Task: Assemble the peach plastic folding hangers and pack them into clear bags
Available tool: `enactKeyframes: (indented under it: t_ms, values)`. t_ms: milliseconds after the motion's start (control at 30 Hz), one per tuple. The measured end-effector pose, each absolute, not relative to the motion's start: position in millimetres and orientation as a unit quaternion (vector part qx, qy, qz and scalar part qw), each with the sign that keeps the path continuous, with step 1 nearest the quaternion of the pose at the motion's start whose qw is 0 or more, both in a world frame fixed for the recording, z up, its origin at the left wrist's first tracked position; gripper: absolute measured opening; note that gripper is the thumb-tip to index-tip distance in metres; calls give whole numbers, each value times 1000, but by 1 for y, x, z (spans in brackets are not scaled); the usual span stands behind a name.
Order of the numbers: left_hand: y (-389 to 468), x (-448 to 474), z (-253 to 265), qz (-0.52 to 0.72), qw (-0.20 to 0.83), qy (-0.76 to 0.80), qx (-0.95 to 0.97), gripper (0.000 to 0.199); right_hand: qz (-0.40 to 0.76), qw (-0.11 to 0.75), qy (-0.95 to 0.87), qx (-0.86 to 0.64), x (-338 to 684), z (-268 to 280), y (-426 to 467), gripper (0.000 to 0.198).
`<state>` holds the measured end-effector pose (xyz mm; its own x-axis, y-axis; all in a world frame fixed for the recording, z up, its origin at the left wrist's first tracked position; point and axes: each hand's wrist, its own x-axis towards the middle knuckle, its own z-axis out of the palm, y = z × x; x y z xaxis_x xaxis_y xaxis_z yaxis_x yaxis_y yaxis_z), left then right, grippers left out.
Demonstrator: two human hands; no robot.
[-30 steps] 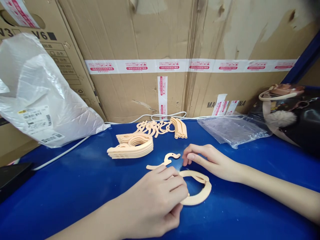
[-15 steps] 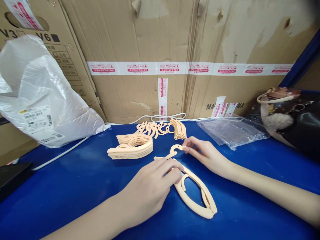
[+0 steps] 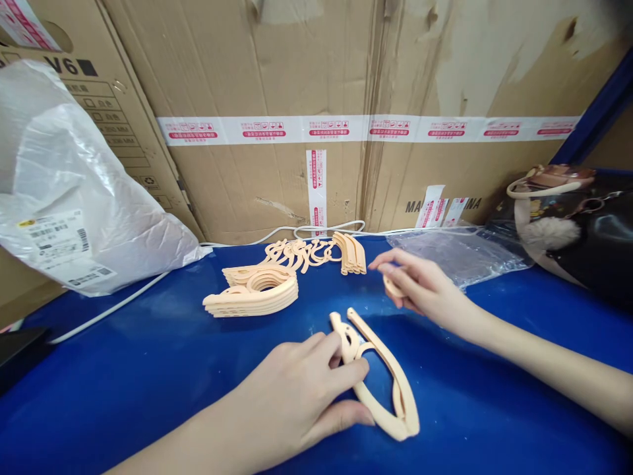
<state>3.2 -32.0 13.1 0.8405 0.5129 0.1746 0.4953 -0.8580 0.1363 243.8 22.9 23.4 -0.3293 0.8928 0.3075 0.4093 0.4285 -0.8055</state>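
Note:
My left hand (image 3: 316,382) is closed on the left side of a beige plastic folding hanger (image 3: 390,349), thumb below and fingers above. The hanger's curved arms meet at its lower right end, and their other ends stand apart near my fingertips. Curved parts in its middle are partly covered by my fingers. My right hand (image 3: 420,284) hovers to the upper right, curled around a small beige plastic piece (image 3: 392,286), mostly hidden by the fingers. Its index finger reaches toward a bundle of curved hanger arms (image 3: 352,253).
A stack of folded hangers (image 3: 252,293) lies left of centre, with loose hooks (image 3: 297,252) behind it. A clear plastic bag (image 3: 445,251), white parcel (image 3: 84,191) and black bag (image 3: 598,244) stand around the blue tabletop (image 3: 163,369). Cardboard (image 3: 247,178) and a white cable (image 3: 113,307) line the back.
My right hand has moved up and right, away from the hanger, with a beige piece in its fingers. The hanger's arm ends have come apart, and my left hand has shifted slightly down.

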Motion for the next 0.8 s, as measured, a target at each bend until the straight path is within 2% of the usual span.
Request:
enactKeyframes:
  t_ms: [100, 233, 533, 800]
  values:
    - [-29, 3, 15, 88, 33, 306, 947, 28, 181, 241, -841, -448, 239, 23, 14, 23]
    - [-23, 2, 14, 84, -4, 327, 941, 29, 102, 167, -845, -498, 236, 25, 8, 25]
    - [-16, -2, 11, 146, -54, 336, 929, 47, 101, 129, -854, -493, 241, 19, 15, 26]
    - [-17, -3, 6, 164, -45, 302, 938, 52, 142, 152, -858, -469, 236, 18, 11, 21]
